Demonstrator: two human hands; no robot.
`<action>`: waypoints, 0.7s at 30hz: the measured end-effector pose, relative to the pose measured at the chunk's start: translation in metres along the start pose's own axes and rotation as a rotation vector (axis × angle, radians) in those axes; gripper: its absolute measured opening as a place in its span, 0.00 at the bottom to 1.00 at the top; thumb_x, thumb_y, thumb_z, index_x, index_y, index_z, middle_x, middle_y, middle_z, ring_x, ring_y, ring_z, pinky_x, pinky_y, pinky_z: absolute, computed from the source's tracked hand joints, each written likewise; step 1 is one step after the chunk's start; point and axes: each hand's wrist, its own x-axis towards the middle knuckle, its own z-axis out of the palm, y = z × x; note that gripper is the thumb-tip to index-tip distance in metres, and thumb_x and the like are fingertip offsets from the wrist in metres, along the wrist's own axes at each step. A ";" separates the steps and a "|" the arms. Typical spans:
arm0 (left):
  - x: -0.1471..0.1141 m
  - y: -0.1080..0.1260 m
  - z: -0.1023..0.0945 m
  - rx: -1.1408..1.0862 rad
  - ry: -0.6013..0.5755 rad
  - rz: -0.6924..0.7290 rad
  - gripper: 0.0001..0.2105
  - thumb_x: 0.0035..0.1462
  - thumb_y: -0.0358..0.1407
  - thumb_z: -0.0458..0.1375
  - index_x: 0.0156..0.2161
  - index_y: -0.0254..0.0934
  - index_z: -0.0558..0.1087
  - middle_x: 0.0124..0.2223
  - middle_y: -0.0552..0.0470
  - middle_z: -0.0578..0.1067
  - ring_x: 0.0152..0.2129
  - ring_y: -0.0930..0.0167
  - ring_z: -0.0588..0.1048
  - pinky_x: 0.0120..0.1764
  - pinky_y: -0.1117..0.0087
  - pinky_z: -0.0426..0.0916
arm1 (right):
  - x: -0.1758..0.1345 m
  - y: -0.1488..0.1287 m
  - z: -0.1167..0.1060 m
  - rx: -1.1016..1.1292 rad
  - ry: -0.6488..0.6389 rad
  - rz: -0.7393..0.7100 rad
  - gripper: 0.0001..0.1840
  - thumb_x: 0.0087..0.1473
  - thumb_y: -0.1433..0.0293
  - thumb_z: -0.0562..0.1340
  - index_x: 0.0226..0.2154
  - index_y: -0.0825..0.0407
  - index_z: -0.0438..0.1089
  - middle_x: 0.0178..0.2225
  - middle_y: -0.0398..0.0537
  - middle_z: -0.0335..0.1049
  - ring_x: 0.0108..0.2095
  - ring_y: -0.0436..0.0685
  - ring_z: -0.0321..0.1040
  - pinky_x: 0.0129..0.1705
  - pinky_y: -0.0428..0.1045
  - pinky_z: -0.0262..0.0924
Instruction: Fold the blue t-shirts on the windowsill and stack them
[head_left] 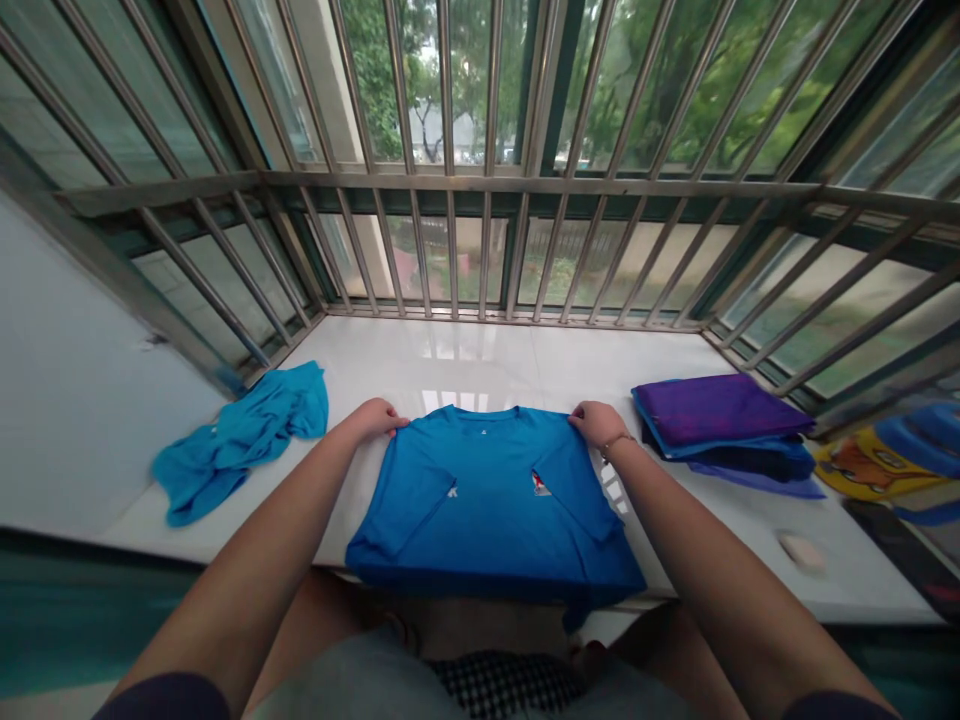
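A blue T-shirt [499, 545] lies spread on the white tiled ledge [480, 360], directly in front of the person, its neckline toward the window and its lower part reaching over the ledge's near edge. Both sleeves are turned inward across the front; beside one shows a small white letter, beside the other a small red-and-white print.

The left hand [380, 415] is at the shirt's left shoulder corner, fingers drawn together with the thumb in a pinch on the fabric. The right hand [598, 424], with a thin bracelet [616, 442] at its wrist, pinches the opposite shoulder corner in the same way, the fingers curled.

Left of the shirt and well apart from it, a crumpled turquoise garment [251, 440] lies near the white wall [90, 400]. On the right, just beyond the right hand, is a stack of folded fabric with a purple piece [720, 408] on top and blue and dark layers under it. Farther right sits a yellow-and-blue item [885, 455] with a cartoon print, blurred. Nearer the person are a small pale object [801, 551], also blurred, and a dark flat slab [904, 550]. Behind the ledge stand metal window bars [480, 184], with green trees [660, 90] outside.
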 end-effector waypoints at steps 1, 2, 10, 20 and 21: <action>0.005 0.004 -0.001 -0.054 0.002 -0.009 0.19 0.49 0.51 0.73 0.22 0.40 0.75 0.22 0.51 0.79 0.20 0.68 0.74 0.24 0.69 0.60 | 0.005 0.001 -0.001 0.010 0.020 0.019 0.11 0.66 0.65 0.67 0.45 0.51 0.84 0.45 0.56 0.84 0.48 0.62 0.79 0.47 0.49 0.65; 0.011 0.009 -0.003 -0.110 0.011 -0.017 0.20 0.49 0.52 0.73 0.23 0.39 0.75 0.24 0.51 0.80 0.19 0.68 0.74 0.23 0.70 0.60 | 0.011 0.001 -0.003 0.020 0.042 0.038 0.11 0.66 0.65 0.67 0.45 0.52 0.84 0.46 0.56 0.84 0.49 0.62 0.79 0.47 0.49 0.65; 0.044 0.066 -0.031 -0.514 0.233 0.036 0.15 0.66 0.47 0.65 0.43 0.37 0.71 0.37 0.44 0.85 0.30 0.70 0.83 0.30 0.76 0.72 | 0.051 -0.006 -0.041 0.156 0.220 0.105 0.14 0.71 0.65 0.60 0.50 0.54 0.79 0.41 0.54 0.83 0.42 0.58 0.79 0.46 0.49 0.65; -0.005 0.054 -0.001 -0.347 0.390 0.213 0.07 0.63 0.36 0.64 0.45 0.40 0.74 0.42 0.49 0.84 0.40 0.65 0.83 0.47 0.66 0.76 | -0.042 0.033 -0.024 0.234 0.038 -0.124 0.16 0.63 0.71 0.65 0.53 0.54 0.78 0.48 0.54 0.83 0.43 0.58 0.79 0.47 0.48 0.67; -0.012 0.063 0.012 -0.291 0.391 0.296 0.06 0.64 0.36 0.63 0.45 0.40 0.76 0.43 0.49 0.84 0.41 0.64 0.83 0.48 0.65 0.76 | -0.059 0.041 -0.017 0.243 0.006 -0.153 0.15 0.61 0.72 0.65 0.51 0.53 0.79 0.48 0.54 0.83 0.41 0.57 0.79 0.47 0.48 0.68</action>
